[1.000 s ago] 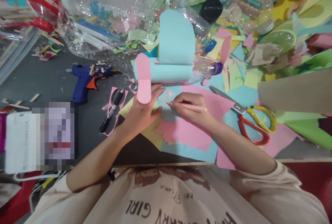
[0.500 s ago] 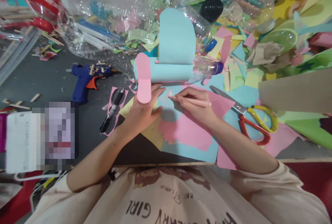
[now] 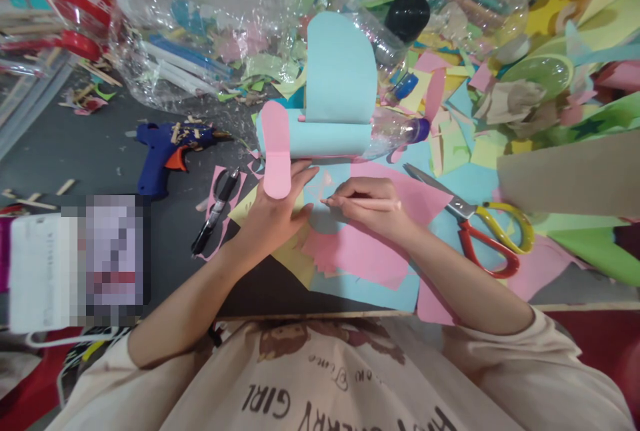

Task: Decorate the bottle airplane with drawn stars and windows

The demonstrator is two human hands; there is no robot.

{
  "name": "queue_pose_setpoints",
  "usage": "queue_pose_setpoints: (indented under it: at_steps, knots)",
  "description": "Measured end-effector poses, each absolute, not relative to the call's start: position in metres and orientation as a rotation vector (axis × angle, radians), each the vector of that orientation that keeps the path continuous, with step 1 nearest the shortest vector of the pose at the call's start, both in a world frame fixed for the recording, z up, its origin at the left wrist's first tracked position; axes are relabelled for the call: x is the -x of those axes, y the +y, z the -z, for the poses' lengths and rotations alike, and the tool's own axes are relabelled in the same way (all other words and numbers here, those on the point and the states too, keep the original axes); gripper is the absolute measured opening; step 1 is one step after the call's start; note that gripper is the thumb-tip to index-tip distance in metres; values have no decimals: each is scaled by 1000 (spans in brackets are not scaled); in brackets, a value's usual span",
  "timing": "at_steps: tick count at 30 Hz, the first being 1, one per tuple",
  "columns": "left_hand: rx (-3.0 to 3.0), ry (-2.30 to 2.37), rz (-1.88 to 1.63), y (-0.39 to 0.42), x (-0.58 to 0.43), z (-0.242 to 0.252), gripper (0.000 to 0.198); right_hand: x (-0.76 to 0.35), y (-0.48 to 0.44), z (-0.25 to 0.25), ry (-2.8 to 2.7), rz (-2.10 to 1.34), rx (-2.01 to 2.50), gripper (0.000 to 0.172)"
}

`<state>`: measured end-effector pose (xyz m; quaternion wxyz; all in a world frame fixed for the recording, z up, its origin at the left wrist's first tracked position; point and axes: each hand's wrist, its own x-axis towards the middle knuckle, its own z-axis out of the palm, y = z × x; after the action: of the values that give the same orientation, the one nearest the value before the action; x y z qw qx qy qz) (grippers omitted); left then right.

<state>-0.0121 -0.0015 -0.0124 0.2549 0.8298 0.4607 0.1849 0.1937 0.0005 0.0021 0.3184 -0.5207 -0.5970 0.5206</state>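
My right hand (image 3: 373,201) is closed around a pale pink pen (image 3: 377,204), its tip touching a light blue sheet (image 3: 320,218). Small pinkish marks show on the sheet near the tip. My left hand (image 3: 285,208) lies on the papers with its fingers stretched out. Over the back of it reaches a pink paper strip with rounded ends (image 3: 277,151), which is on a clear bottle (image 3: 393,131) wrapped in light blue paper. A tall blue paper piece (image 3: 341,68) stands up from this bottle. Pink paper (image 3: 375,251) lies under my right hand.
Scissors (image 3: 467,211) with red and yellow handles lie at the right. To the left are a black pen (image 3: 216,211) and a blue glue gun (image 3: 163,151). A white box (image 3: 37,271) sits at the left edge. Plastic bottles and paper scraps crowd the back.
My right hand has moved the pen tip slightly down and left across the blue sheet, and more pinkish marks show there. My left hand stays in place.
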Motion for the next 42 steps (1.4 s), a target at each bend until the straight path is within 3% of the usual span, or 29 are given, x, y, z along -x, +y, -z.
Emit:
queue_pose_setpoints:
  at_steps: [3, 9, 17, 42]
  knots:
    - [-2244, 1259, -481, -2, 12, 11, 48, -194, 2, -1, -1388, -1369, 1329, 25]
    - [-2263, 1250, -480, -1, 14, 11, 48, -196, 6, -1, -1290, -1382, 1281, 50]
    - [-2251, 1241, -494, -1, 13, 12, 48, -196, 2, 3, -1394, -1310, 1346, 13]
    - [-2247, 1238, -492, -1, 13, 13, 48, -195, 0, -2, -1536, -1425, 1335, 19]
